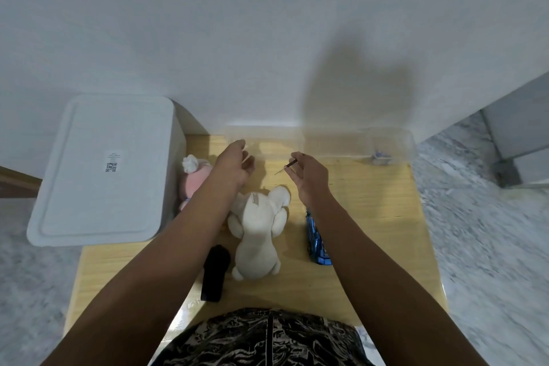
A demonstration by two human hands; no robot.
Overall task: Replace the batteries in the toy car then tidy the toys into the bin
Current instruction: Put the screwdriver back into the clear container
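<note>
Right hand (309,177) pinches a thin screwdriver (285,166); left hand (234,168) loosely open, empty. Toy car (317,242) at 6 o'clock of right hand, long axis 12-to-6, nearer it.

bare table (371,217) lies open right of the blue car (317,242); plush toys (258,235), a black object (214,273) and the lidded bin (104,169) crowd the left.
</note>
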